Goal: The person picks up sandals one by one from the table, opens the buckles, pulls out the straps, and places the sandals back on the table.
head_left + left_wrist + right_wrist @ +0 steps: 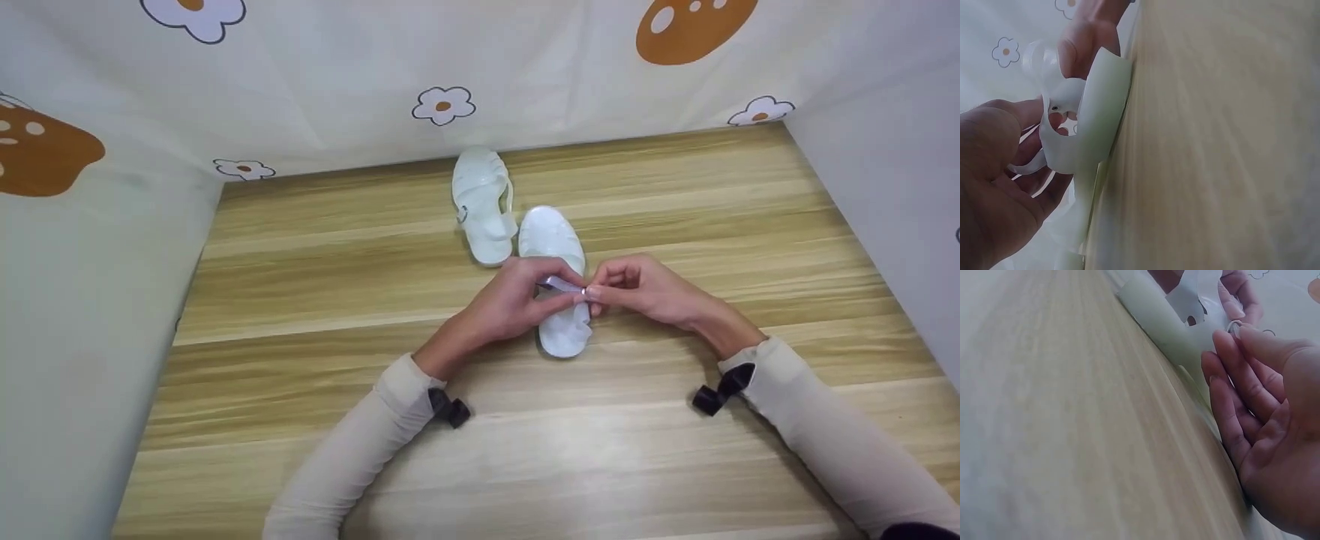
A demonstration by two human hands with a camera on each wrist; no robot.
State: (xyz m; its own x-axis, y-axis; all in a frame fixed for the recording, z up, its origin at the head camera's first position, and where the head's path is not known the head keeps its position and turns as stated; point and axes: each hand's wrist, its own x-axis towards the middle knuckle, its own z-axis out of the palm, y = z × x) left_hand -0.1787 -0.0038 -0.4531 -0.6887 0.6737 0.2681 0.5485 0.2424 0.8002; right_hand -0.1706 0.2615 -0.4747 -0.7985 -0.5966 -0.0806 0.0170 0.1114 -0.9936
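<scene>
A white sandal [551, 231] lies on the wood-grain surface, toe pointing away from me. My left hand [514, 298] reaches over it from the left, thumb and fingers pinching its ankle strap [562, 285]. At the sandal's right side, my right hand [660, 292] pinches a small metal buckle [1234, 326] between thumb and forefinger. Both sets of fingertips meet at the buckle, so whether the strap passes through it cannot be made out. The heel part [1106, 95] stands close to the left wrist camera. A matching sandal [477, 171] rests just beyond, to the left.
The wood-grain surface [315, 390] ends at a patterned cloth wall [337, 90] at the back. Pale side walls stand left [82, 315] and right [885, 187]. The second sandal's toe is close to the back wall. Dark wrist mounts [724, 390] sit on both cuffs.
</scene>
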